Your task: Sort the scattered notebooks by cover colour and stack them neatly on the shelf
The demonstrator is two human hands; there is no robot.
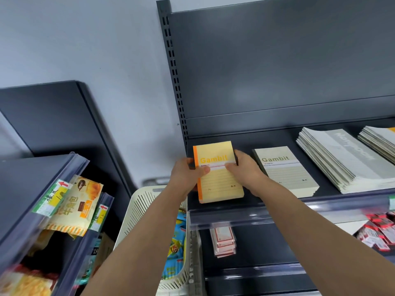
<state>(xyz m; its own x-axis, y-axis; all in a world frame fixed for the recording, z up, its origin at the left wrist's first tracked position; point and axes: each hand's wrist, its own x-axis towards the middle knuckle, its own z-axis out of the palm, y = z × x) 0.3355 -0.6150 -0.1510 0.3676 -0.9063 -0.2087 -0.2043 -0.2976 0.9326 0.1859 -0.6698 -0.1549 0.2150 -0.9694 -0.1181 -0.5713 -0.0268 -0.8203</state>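
Both hands grip a stack of yellow notebooks (218, 174) – left hand (188, 174) on the orange spine, right hand (245, 171) on the other edge. It sits on the dark shelf (245, 142) (far left end), beside a grey notebook stack (286, 169).

On the shelf (252, 144): leftmost notebook stack (218, 178) between both hands, second stack (286, 171) just right, wider pile (342, 161) further right, basket (136, 212) below-left.
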